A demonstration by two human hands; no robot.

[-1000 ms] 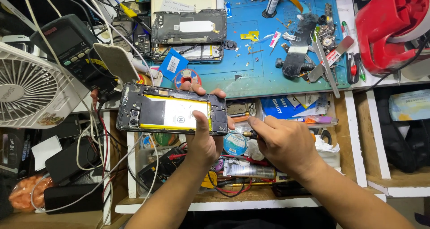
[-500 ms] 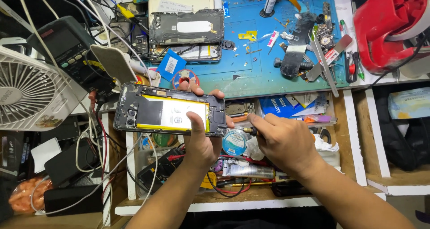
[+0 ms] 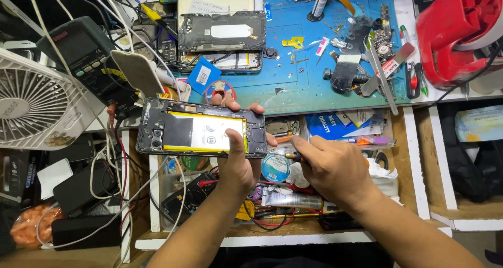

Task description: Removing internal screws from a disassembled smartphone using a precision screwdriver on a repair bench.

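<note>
Risk: your left hand (image 3: 238, 165) pinches the opened phone (image 3: 201, 134) over its exposed battery; right-hand (image 3: 332, 168) fingers pinch a small screwdriver (image 3: 290, 156) that could slip and puncture it.

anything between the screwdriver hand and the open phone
Nothing visible does. The left hand holds the opened phone by its right end, thumb on the yellow battery. The right hand pinches a small screwdriver just right of the phone's lower right corner, with only open space between tip and phone.

Opened phone (image 3: 201, 134): matt dark plastic frame; glossy yellow-edged battery foil.
</note>
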